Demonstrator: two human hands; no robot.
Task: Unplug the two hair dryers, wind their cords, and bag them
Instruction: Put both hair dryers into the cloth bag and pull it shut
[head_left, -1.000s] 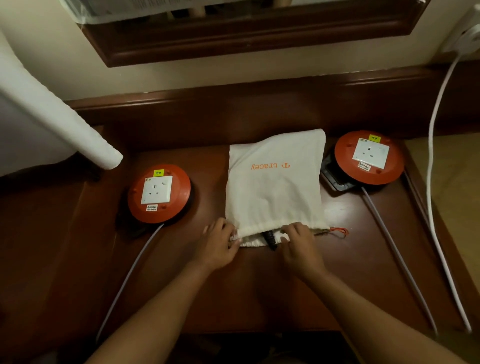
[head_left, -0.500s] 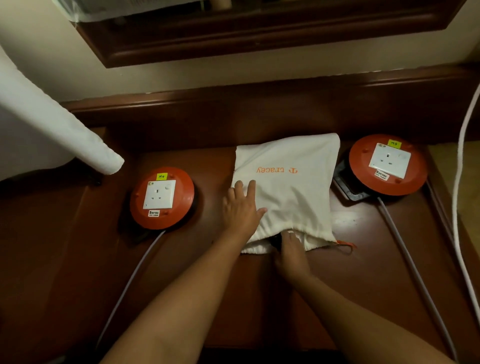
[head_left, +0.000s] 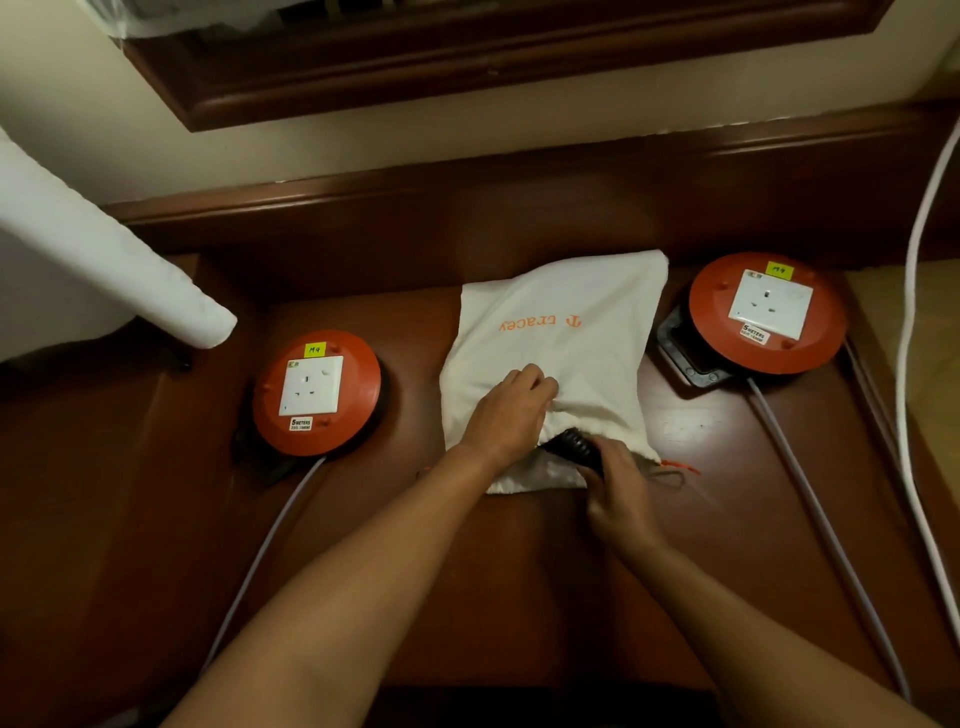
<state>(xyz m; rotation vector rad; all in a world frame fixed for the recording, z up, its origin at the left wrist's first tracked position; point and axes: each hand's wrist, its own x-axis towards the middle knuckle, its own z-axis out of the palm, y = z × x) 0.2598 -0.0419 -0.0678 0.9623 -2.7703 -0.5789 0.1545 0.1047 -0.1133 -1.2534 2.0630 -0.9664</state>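
A white drawstring bag (head_left: 566, 332) with orange lettering lies flat on the dark wooden table (head_left: 519, 571), its mouth toward me. A black coiled cord (head_left: 574, 442) pokes out of the mouth. My left hand (head_left: 511, 410) lies on the bag just above the opening and bunches the fabric with curled fingers. My right hand (head_left: 621, 491) grips the black cord at the mouth. An orange drawstring (head_left: 678, 467) trails out to the right. The hair dryers are hidden inside the bag.
Two orange extension reels with white sockets flank the bag, the left reel (head_left: 317, 392) and the right reel (head_left: 766, 314); nothing is plugged into either. Grey cables (head_left: 831, 545) run from them toward me. A white cable (head_left: 909, 312) hangs at right. A white padded board (head_left: 104, 260) juts in from the left.
My left hand slid from lying flat on the bag's left side down toward the mouth and curled into the fabric. My right hand now holds the black cord at the opening.
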